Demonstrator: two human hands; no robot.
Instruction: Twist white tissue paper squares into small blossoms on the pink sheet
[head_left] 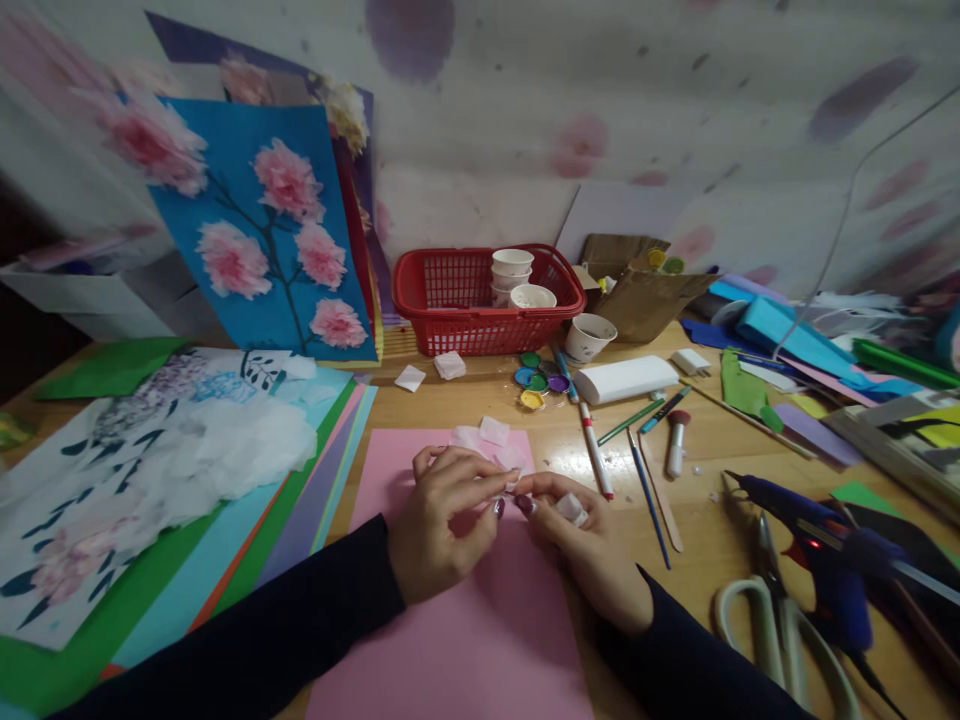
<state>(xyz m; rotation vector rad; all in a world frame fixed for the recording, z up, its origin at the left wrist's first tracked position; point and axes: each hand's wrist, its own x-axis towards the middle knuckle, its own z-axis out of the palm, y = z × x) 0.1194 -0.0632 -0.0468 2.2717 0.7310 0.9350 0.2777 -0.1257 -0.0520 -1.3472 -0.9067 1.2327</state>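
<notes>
Over the pink paper sheet (465,610) my two hands meet, fingertips pinched together. My left hand (450,510) is closed on a small piece of pale pink tissue paper (514,480). Closed as well, my right hand (581,535) grips the same piece with thumb and forefinger. A small stack of white tissue squares (571,509) is tucked in the fingers of my right hand. Just beyond, loose pale tissue squares (493,431) lie at the far edge of the pink sheet. Two more small white stacks (450,365) rest on the wooden table, in front of the basket.
A red basket (487,330) with paper cups stands at the back. Paint pots (532,380), a red-capped marker (596,450), brushes, scissors (780,630) and a glue gun (817,540) lie to the right. Coloured sheets (255,560) and a blue flower picture (262,230) are left.
</notes>
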